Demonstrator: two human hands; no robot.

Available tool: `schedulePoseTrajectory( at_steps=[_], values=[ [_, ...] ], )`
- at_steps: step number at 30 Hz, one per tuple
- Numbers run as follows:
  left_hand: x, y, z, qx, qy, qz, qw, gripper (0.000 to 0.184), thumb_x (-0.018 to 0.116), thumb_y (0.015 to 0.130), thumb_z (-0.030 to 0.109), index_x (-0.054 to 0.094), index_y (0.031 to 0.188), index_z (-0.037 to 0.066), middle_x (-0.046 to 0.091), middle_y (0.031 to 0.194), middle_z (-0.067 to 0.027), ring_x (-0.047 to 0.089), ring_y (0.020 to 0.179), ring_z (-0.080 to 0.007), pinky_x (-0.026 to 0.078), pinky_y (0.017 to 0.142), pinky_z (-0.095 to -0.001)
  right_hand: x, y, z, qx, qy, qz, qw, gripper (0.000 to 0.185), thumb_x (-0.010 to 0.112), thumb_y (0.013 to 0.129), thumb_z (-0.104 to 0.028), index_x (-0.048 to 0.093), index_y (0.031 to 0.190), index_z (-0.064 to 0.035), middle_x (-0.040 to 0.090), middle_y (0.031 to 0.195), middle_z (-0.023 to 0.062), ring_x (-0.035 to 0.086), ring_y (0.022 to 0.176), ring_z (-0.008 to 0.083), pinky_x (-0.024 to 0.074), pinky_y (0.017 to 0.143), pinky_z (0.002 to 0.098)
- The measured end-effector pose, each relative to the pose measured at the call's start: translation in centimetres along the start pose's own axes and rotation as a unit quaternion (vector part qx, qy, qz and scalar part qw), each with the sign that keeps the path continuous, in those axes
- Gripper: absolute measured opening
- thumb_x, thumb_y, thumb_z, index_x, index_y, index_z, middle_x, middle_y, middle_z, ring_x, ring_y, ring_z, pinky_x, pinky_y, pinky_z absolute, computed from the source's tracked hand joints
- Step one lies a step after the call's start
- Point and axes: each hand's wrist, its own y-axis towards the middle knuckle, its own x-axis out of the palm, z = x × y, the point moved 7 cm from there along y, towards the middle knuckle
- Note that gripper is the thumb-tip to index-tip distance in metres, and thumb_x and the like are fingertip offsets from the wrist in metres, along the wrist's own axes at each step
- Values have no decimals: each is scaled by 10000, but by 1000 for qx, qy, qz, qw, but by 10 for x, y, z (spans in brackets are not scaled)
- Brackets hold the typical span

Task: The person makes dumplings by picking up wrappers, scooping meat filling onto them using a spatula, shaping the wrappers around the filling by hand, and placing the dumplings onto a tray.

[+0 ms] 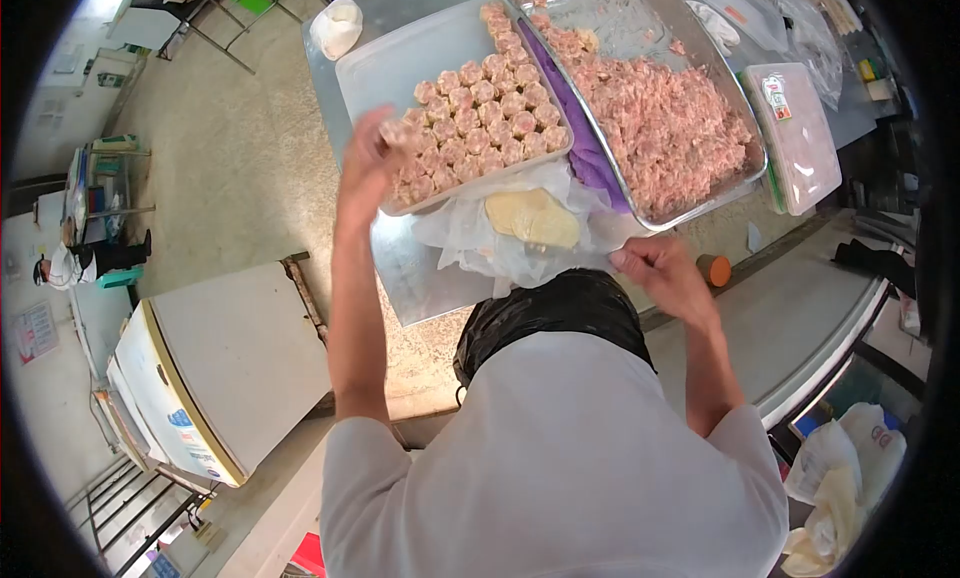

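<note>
My left hand (366,173) is at the left edge of a pale tray (375,73), somewhat blurred. Its fingers close around a meat-filled dumpling (397,134), beside rows of open-topped dumplings (477,138) in the tray. My right hand (668,276) is closed near the table's front edge, by the right end of a crumpled clear plastic sheet (470,250). What its fingers hold, if anything, I cannot make out. On the plastic rests a stack of pale yellow dumpling wrappers (533,218). A metal tray (757,183) of minced meat (665,118) stands to the right.
A purple cloth (590,163) lies between the trays. At the far left table corner sits a white bundle (336,29). A lidded plastic box (797,138) is right of the meat. A white chest (235,368) stands left; another person (85,263) is farther off.
</note>
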Motion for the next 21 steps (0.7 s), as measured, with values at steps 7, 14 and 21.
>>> schedulePoseTrajectory(
  at_steps=[7, 14, 21],
  values=[
    [-21, 108, -23, 62, 304, -67, 948, 485, 600, 775, -116, 667, 1221, 62, 661, 1131, -44, 616, 957, -176, 515, 860, -305, 15, 13, 4, -35, 55, -66, 996, 318, 672, 975, -193, 595, 777, 44, 454, 597, 109, 388, 581, 168, 379, 552, 372],
    [-25, 110, -30, 52, 355, -32, 933, 432, 596, 763, -70, 729, 1151, 67, 727, 999, -83, 627, 804, -177, 533, 753, -325, -1, 25, 18, -41, 84, -72, 993, 346, 679, 973, -212, 565, 765, 40, 402, 602, 139, 354, 580, 188, 369, 547, 380],
    [-12, 110, -34, 13, 290, -39, 956, 464, 544, 803, -86, 672, 1236, 19, 732, 1051, -145, 668, 814, -186, 542, 786, -308, -12, 31, 29, -55, 68, -66, 994, 363, 686, 967, -205, 537, 737, 32, 364, 594, 149, 338, 569, 188, 338, 533, 392]
  ],
)
